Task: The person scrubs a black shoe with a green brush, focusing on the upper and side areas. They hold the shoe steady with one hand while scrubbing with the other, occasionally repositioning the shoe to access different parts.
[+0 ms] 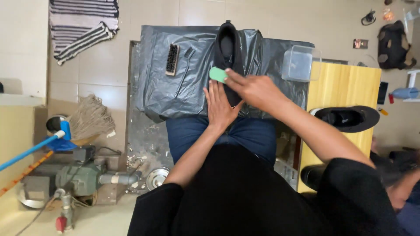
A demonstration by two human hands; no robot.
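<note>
Centrally, a black shoe (227, 52) is laid on a dark plastic sheet (162, 87) across the lap, its long axis running up and down the frame; the open collar is seen toward the top, though toe direction cannot be told for certain. The shoe's lower end is pressed flat by the left hand (220, 108), fingers spread, nothing gripped. A green sponge (218, 74) is pinched narrowly in the right hand (257, 89), set against the shoe's left side. A judged risk: the shoe may be slid on the slick sheet if pressed sideways. A brush (172, 59) lies at upper left, a clear tub (300, 64) at right.
</note>
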